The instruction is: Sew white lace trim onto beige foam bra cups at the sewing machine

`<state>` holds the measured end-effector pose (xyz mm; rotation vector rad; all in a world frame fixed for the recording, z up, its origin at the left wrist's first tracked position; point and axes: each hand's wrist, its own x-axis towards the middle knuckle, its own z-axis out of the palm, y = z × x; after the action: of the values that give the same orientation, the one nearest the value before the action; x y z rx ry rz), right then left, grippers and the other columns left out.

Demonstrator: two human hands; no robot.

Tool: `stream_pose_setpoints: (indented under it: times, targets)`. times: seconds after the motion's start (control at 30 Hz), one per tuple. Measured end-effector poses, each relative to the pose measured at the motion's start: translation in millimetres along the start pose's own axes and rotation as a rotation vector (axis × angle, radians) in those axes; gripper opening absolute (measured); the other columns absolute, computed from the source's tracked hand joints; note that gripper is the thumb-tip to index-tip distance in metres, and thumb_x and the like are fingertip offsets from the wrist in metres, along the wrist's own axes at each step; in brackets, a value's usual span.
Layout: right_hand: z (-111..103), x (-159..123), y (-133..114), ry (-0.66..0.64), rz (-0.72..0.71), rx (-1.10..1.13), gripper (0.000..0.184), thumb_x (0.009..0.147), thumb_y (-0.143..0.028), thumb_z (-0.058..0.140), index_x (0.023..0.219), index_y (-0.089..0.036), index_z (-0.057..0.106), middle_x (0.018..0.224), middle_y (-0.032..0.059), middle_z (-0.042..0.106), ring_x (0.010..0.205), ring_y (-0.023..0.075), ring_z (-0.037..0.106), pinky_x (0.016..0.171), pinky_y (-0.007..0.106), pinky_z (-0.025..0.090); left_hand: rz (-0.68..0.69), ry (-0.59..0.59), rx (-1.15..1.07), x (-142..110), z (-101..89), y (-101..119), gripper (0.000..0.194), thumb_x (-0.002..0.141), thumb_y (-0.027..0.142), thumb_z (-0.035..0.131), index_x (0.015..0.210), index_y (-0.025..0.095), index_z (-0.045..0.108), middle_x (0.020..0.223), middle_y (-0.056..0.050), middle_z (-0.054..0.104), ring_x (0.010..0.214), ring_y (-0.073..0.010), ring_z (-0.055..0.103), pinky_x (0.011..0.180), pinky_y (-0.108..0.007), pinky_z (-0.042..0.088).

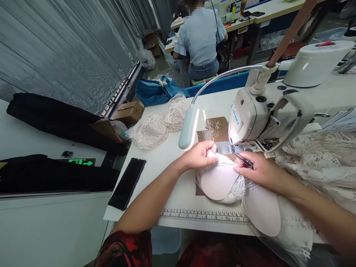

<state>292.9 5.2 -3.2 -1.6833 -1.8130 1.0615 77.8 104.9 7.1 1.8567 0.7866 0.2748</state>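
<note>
My left hand [200, 155] is closed in a pinch on the upper edge of a white lace bra cup [219, 183] with a smooth pale lining. Closed round a slim dark tweezers-like tool [244, 161], my right hand [258, 168] also rests at the cup's right edge. The tool's tip points toward the needle area of a white sewing machine [246, 118], just beyond the fabric. A second padded cup [263, 209] hangs at the table's front edge, below my right hand, with lace trailing from it.
A lit lamp [189, 128] on a bendy neck stands left of the machine. Lace cups [151, 129] lie at the back left, a black phone [127, 183] at the left edge. Lace fabric [319, 159] is heaped at right. A seated person [200, 37] works beyond.
</note>
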Motion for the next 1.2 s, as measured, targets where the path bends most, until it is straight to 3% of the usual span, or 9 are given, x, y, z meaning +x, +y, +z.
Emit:
stream_pose_setpoints:
  times: [0.1, 0.17, 0.27, 0.37, 0.47, 0.63, 0.83, 1.03, 1.2]
  targets:
    - [-4.8, 0.3, 11.6, 0.074, -0.034, -0.226, 0.01, 0.083, -0.032, 0.053, 0.083, -0.027, 0.061, 0.075, 0.0003, 0.067, 0.061, 0.0184, 0.059, 0.056, 0.029, 0.039, 0.052, 0.199, 0.384, 10.2, -0.1, 3.8, 0.016, 0.078, 0.021, 0.06, 0.093, 0.017, 0.054, 0.088, -0.003, 0.057, 0.078, -0.0173, 0.053, 0.07, -0.03, 0.045]
    - [-5.4, 0.1, 22.6, 0.134, -0.077, -0.316, 0.023, 0.084, -0.034, 0.051, 0.098, -0.028, 0.068, 0.092, 0.0045, 0.072, 0.076, 0.0234, 0.064, 0.062, 0.032, 0.043, 0.099, 0.275, 0.577, 10.7, 7.1, 7.0, 0.02, 0.082, 0.02, 0.057, 0.102, 0.016, 0.057, 0.103, -0.009, 0.061, 0.095, -0.0232, 0.056, 0.082, -0.036, 0.048]
    - [-5.5, -2.8, 35.6, 0.186, -0.117, -0.353, 0.032, 0.087, -0.039, 0.049, 0.111, -0.03, 0.069, 0.102, 0.0055, 0.073, 0.086, 0.0254, 0.065, 0.066, 0.033, 0.044, 0.162, 0.25, 0.688, 3.1, 26.6, 12.1, 0.021, 0.09, 0.022, 0.048, 0.107, 0.016, 0.06, 0.11, -0.012, 0.062, 0.1, -0.0244, 0.058, 0.086, -0.038, 0.05]
    - [-4.9, -6.9, 40.6, 0.201, -0.242, -0.39, 0.029, 0.087, -0.036, 0.05, 0.106, -0.029, 0.07, 0.086, 0.0047, 0.073, 0.079, 0.0233, 0.064, 0.062, 0.031, 0.042, 0.199, 0.155, 0.736, -3.6, 47.5, 13.2, 0.027, 0.093, 0.027, 0.046, 0.112, 0.014, 0.061, 0.118, -0.012, 0.063, 0.105, -0.0249, 0.059, 0.091, -0.039, 0.05]
    - [-2.0, -8.7, 39.7, 0.16, -0.311, -0.468, 0.032, 0.085, -0.026, 0.048, 0.109, -0.027, 0.069, 0.09, 0.0057, 0.073, 0.074, 0.0212, 0.064, 0.057, 0.03, 0.039, 0.183, 0.121, 0.832, -2.8, 58.9, 8.5, 0.039, 0.093, 0.037, 0.048, 0.121, 0.013, 0.059, 0.131, -0.012, 0.059, 0.118, -0.029, 0.053, 0.098, -0.045, 0.046]
    - [5.7, -6.9, 33.2, 0.104, -0.198, -0.657, 0.044, 0.08, -0.017, 0.047, 0.119, -0.026, 0.065, 0.099, 0.0056, 0.073, 0.066, 0.0197, 0.064, 0.051, 0.03, 0.035, 0.177, 0.068, 0.954, 4.9, 52.9, 4.4, 0.047, 0.094, 0.04, 0.045, 0.132, 0.013, 0.054, 0.141, -0.009, 0.053, 0.125, -0.0283, 0.048, 0.101, -0.046, 0.043]
    - [6.8, -3.0, 28.6, 0.144, -0.189, -0.627, 0.043, 0.082, -0.017, 0.048, 0.121, -0.024, 0.064, 0.11, 0.0037, 0.071, 0.075, 0.0181, 0.065, 0.055, 0.028, 0.039, 0.197, -0.035, 1.004, 14.1, 38.0, 6.7, 0.05, 0.092, 0.039, 0.046, 0.133, 0.011, 0.054, 0.139, -0.013, 0.054, 0.121, -0.0313, 0.05, 0.095, -0.045, 0.045]
    - [9.7, -2.1, 32.2, 0.165, -0.173, -0.659, 0.045, 0.078, -0.015, 0.053, 0.121, -0.021, 0.063, 0.098, 0.0037, 0.073, 0.065, 0.0164, 0.06, 0.044, 0.029, 0.03, 0.268, -0.094, 0.988, 22.8, 25.3, 6.7, 0.037, 0.089, 0.033, 0.049, 0.118, 0.014, 0.063, 0.128, -0.013, 0.062, 0.119, -0.0306, 0.052, 0.098, -0.044, 0.042]
    - [11.8, -4.6, 37.5, 0.206, -0.24, -0.663, 0.034, 0.084, -0.017, 0.05, 0.113, -0.022, 0.067, 0.093, 0.0052, 0.072, 0.072, 0.0186, 0.062, 0.051, 0.029, 0.037, 0.33, -0.067, 1.013, 18.2, 28.8, 4.7, 0.03, 0.092, 0.023, 0.046, 0.115, 0.014, 0.064, 0.132, -0.013, 0.059, 0.123, -0.0297, 0.05, 0.105, -0.048, 0.038]
